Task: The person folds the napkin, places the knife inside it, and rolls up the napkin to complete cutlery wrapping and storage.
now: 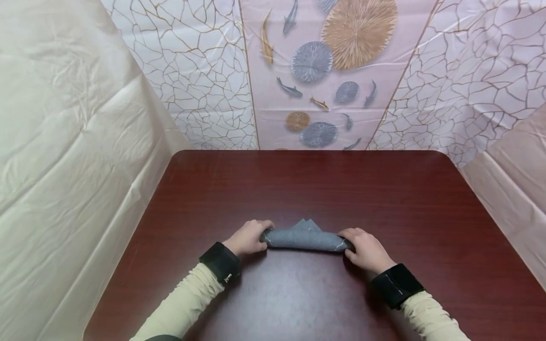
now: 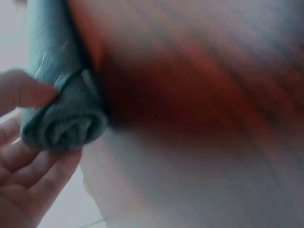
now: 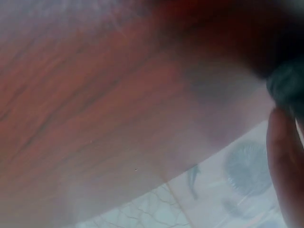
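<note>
Grey cloth (image 1: pixel 304 238) nearly rolled at lower centre, left hand (image 1: pixel 246 237) and right hand (image 1: pixel 368 250) fingers curled over its ends, only a corner flap left.

Tabletop (image 1: pixel 384 189): dark reddish-brown wood grain, glossy, with rounded far corners. Far edge meets a patterned backdrop; left and right sides are flanked by pale sheeting. One item lies directly on it: a grey cloth (image 1: pixel 304 238), rolled into a tube set crosswise near the front centre, a small pointed flap showing behind the roll.
</note>
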